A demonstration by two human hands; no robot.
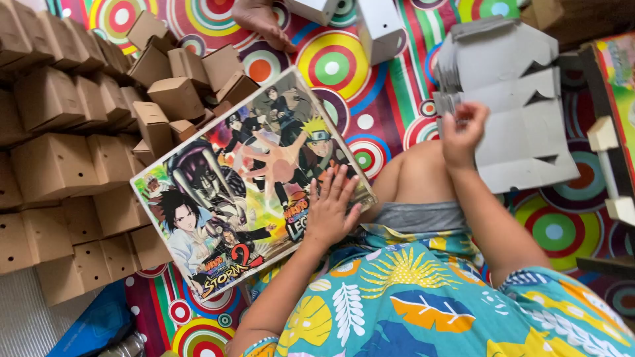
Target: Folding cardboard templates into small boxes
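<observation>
My left hand [331, 206] lies flat, fingers spread, on the near right corner of a large glossy board printed with cartoon figures [245, 178] that rests across my lap. My right hand [462, 132] pinches the edge of the top sheet of a stack of flat grey die-cut cardboard blanks [516, 106] lying on the mat to my right.
Many folded brown cardboard boxes [73, 158] are piled at the left, with loose ones [178, 79] by the board's far edge. Another person's hand [261, 23] rests on the colourful circle-patterned mat [370, 99] at the top. White folded boxes [380, 26] stand near it. Wooden furniture [615, 158] is at right.
</observation>
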